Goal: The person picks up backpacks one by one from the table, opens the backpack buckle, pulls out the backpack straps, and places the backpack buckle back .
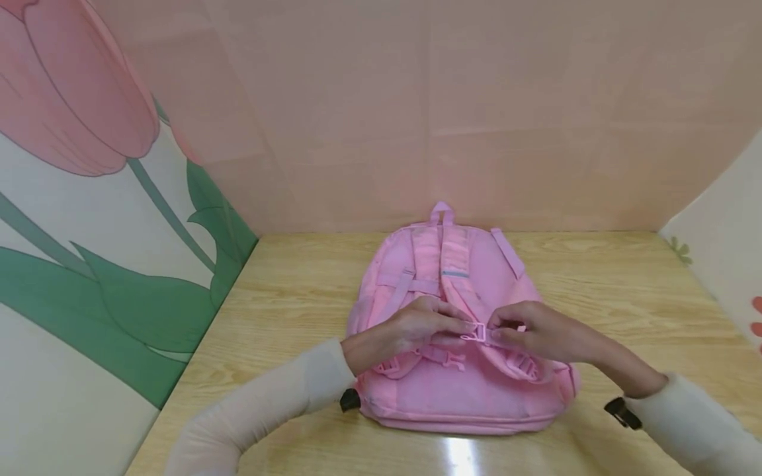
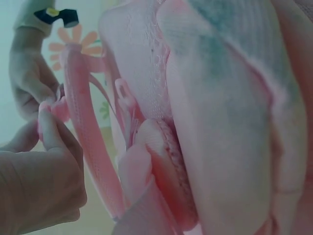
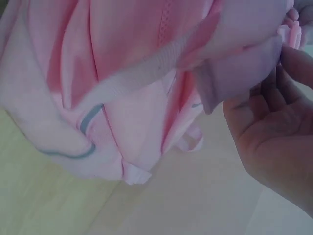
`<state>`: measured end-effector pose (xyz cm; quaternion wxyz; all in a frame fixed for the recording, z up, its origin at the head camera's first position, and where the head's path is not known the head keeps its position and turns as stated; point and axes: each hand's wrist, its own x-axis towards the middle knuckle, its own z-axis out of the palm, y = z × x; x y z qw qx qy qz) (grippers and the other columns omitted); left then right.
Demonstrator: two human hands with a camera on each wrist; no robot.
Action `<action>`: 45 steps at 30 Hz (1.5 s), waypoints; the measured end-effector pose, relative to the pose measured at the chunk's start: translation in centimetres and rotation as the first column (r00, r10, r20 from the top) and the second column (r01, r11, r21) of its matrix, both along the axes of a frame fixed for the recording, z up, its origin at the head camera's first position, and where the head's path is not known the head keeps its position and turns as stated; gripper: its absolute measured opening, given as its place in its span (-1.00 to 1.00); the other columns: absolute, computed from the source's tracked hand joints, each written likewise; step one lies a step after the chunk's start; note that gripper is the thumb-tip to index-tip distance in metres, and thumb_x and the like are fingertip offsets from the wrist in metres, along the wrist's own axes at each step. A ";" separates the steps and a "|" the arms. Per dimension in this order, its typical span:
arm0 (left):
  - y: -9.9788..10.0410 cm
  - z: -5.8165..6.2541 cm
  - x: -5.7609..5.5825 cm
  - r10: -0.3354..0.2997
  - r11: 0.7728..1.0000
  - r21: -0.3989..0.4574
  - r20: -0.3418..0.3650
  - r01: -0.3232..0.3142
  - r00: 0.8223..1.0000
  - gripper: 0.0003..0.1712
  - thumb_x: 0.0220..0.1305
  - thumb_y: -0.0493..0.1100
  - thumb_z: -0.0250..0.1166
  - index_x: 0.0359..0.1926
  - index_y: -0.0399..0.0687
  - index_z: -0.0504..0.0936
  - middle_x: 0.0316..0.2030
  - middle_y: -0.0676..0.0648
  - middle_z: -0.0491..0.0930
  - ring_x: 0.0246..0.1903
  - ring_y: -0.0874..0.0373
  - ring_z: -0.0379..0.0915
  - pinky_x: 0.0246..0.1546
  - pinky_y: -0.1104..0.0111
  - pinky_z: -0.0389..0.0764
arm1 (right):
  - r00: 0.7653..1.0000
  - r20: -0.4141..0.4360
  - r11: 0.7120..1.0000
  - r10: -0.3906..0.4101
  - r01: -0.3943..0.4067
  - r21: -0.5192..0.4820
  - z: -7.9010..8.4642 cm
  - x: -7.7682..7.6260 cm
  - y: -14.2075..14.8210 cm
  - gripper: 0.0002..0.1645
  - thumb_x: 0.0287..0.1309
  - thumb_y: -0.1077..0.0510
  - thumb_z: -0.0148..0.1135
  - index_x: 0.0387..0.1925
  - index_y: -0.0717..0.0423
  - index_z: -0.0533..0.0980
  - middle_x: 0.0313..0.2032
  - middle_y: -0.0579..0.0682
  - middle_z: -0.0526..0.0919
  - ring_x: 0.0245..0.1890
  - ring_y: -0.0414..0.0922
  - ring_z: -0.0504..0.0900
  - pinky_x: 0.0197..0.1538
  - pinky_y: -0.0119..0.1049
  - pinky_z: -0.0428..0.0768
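A pink backpack lies on the table with its shoulder straps facing up. Over its middle, my left hand pinches a pink plastic buckle between thumb and fingers. From the right, my right hand holds the webbing strap that runs to this buckle, thumb against fingers. In the left wrist view both hands meet at the pink buckle piece, partly covered by fingers. A pronged buckle half hangs loose on the bag just below the left hand.
The bag rests on a wood-grain table. Behind it stands a plain pinkish wall; a tulip-patterned panel borders the left side and a pale panel the right. The bag's top loop points toward the back wall.
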<state>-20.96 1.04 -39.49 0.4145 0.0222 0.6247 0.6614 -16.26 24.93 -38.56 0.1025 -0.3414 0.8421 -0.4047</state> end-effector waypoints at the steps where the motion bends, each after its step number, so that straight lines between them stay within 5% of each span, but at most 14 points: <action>1: 0.0 0.0 0.0 -0.001 1.000 -0.001 0.004 0.001 1.000 -0.81 0.25 -0.35 0.37 -0.11 -0.24 0.74 -0.28 -0.23 0.75 -0.02 -0.24 0.62 0.00 -0.11 0.68 | 1.000 0.017 1.000 0.010 -0.009 -0.023 -0.1 0.0 0.1 -0.86 0.36 0.32 0.14 -0.26 0.09 0.59 -0.52 -0.08 0.57 -0.56 -0.42 0.42 -0.62 -0.48 0.52; 7: 0.0 0.0 0.0 -0.020 1.000 0.008 0.002 0.020 1.000 -0.77 0.26 -0.40 0.33 -0.05 -0.30 0.70 -0.24 -0.25 0.74 -0.04 -0.23 0.64 0.06 -0.09 0.66 | 0.989 0.146 0.994 0.009 0.006 -0.105 -0.7 -0.1 0.1 -0.83 0.42 0.33 0.05 -0.26 0.16 0.57 -0.54 0.08 0.52 -0.60 -0.42 0.39 -0.69 -0.51 0.45; 13: 0.0 -0.1 -0.1 -0.027 0.999 0.045 -0.036 0.029 0.999 -0.74 0.27 -0.47 0.28 -0.01 -0.46 0.64 -0.30 -0.24 0.73 -0.40 0.10 0.71 0.09 -0.08 0.64 | 0.971 0.239 0.991 -0.014 0.046 -0.129 -0.8 -0.1 -0.3 -0.82 0.46 0.28 0.03 -0.24 0.18 0.55 -0.56 0.00 0.47 -0.65 -0.38 0.37 -0.74 -0.53 0.43; 25: 0.0 0.1 -0.1 -0.056 0.997 0.059 -0.055 0.059 0.997 -0.71 0.30 -0.48 0.25 0.02 -0.53 0.59 -0.40 -0.11 0.68 -0.47 0.18 0.66 0.12 -0.08 0.61 | 0.975 0.221 0.989 0.021 0.012 -0.145 -0.8 -0.5 -0.7 -0.82 0.45 0.30 0.01 -0.18 0.14 0.56 -0.51 0.08 0.47 -0.59 -0.36 0.40 -0.67 -0.47 0.49; 32: -0.1 0.1 -0.1 -0.048 0.998 0.032 -0.047 0.050 0.998 -0.82 0.27 -0.47 0.28 -0.11 -0.40 0.66 -0.43 -0.10 0.70 -0.50 0.20 0.67 0.11 0.06 0.61 | 0.965 0.257 0.983 0.059 -0.012 -0.183 -0.7 -0.5 -0.8 -0.81 0.45 0.32 -0.01 -0.15 0.21 0.56 -0.45 0.05 0.52 -0.52 -0.34 0.43 -0.59 -0.47 0.50; 45: -0.2 -0.2 -0.2 -0.057 0.998 0.036 -0.029 0.058 0.998 -0.85 0.27 -0.44 0.30 -0.14 -0.32 0.68 -0.37 -0.11 0.72 -0.44 0.14 0.70 0.12 0.08 0.59 | 0.900 0.435 0.996 -0.014 0.049 -0.069 0.3 -0.4 -0.3 -0.72 0.47 0.16 0.03 -0.27 0.34 0.48 -0.50 -0.08 0.47 -0.57 -0.31 0.43 -0.60 -0.50 0.50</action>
